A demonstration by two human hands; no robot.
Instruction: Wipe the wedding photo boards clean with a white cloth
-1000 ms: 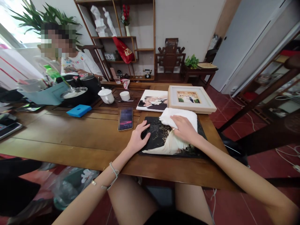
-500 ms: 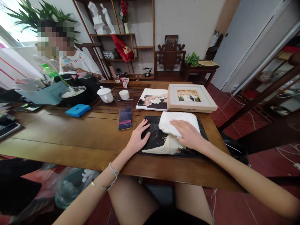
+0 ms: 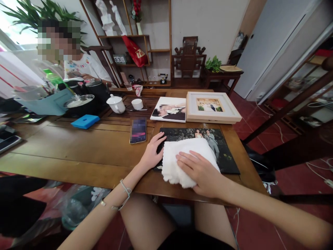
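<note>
A dark photo print [image 3: 229, 158] with two people in wedding clothes lies flat on the wooden table before me. My right hand [image 3: 199, 170] holds a folded white towel [image 3: 173, 166] against it, the fingers closed together on the cloth. The towel hides the lower left and middle of the print and hangs over its near edge. My left hand [image 3: 153, 151] rests at the print's left edge, fingers stretched out and thumb apart, with nothing gripped in it.
Behind the print lie a white photo panel [image 3: 170, 116] and a pale framed photo [image 3: 192, 116]. A phone [image 3: 138, 130], a blue block [image 3: 85, 121], a lidded white cup [image 3: 116, 104] and a small white bowl [image 3: 137, 104] stand leftward. A person [image 3: 91, 66] sits at the far left.
My right hand has brought the towel toward me and slightly left, uncovering the two figures at the print's top. My left hand has stayed at the left edge.
</note>
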